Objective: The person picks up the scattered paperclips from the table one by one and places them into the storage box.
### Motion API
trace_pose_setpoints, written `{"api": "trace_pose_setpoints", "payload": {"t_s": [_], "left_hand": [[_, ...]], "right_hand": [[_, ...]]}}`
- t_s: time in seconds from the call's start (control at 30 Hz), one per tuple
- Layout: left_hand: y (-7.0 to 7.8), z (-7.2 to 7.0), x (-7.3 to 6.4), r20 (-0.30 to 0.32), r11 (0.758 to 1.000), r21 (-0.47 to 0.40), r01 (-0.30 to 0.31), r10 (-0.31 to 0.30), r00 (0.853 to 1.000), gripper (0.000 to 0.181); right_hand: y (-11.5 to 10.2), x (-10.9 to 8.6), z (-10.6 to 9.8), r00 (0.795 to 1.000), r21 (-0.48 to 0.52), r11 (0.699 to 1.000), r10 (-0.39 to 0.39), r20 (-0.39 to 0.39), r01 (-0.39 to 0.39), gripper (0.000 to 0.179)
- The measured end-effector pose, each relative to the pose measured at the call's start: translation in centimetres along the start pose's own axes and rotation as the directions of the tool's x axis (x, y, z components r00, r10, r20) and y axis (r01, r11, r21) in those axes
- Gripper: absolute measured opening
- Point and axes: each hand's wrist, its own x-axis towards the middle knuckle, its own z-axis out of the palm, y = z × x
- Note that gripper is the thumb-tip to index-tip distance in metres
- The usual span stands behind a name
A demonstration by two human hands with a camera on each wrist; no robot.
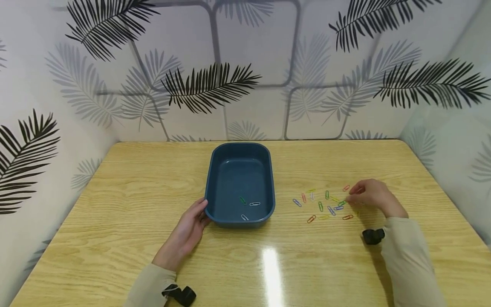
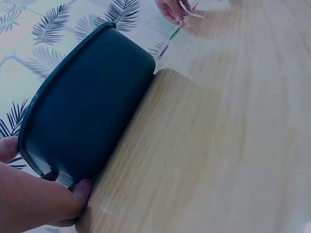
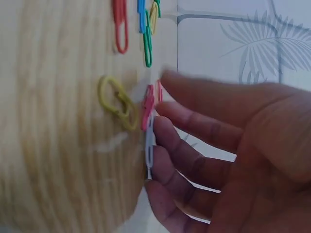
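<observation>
A dark blue plastic bin point(image 1: 241, 170) stands on the table, and my left hand point(image 1: 187, 233) grips its near left corner, thumb at the rim. Two white paper clips point(image 1: 255, 204) and a green paper clip point(image 1: 243, 200) lie inside it. Over the scattered coloured paper clips to the right is my right hand point(image 1: 374, 197), fingers bent and pointing down. In the right wrist view its thumb and index fingertip stand apart, close to pink paper clips point(image 3: 148, 107) and a white paper clip point(image 3: 149, 145). A yellow paper clip point(image 3: 116, 102) lies nearer the camera.
The wooden table point(image 1: 153, 170) meets a leaf-patterned wall covering point(image 1: 253, 106) at the back and sides. Among the loose clips are a red paper clip point(image 1: 311, 219) and a blue paper clip point(image 1: 297, 202). A bright light reflection marks the tabletop in front of the bin.
</observation>
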Motion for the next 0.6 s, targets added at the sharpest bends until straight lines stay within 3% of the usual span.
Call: {"api": "trace_pose_setpoints", "payload": {"t_s": [0.17, 0.47, 0.6], "left_hand": [[0.09, 0.07, 0.06, -0.001, 1.000, -0.004, -0.003, 0.003, 1.000, 0.049], [0.05, 0.07, 0.06, -0.027, 1.000, -0.015, 0.010, -0.010, 1.000, 0.047], [0.00, 0.10, -0.04, -0.023, 1.000, -0.013, 0.003, -0.004, 1.000, 0.046]], "right_hand": [[-0.27, 0.12, 0.28, 0.999, 0.008, 1.000, -0.030, 0.038, 0.030, 0.013], [-0.51, 0.16, 0.49, 0.998, 0.001, 1.000, 0.013, 0.059, -0.013, 0.010], [-0.44, 0.00, 0.37, 0.995, 0.000, 1.000, -0.026, 0.092, 0.026, 0.010]]}}
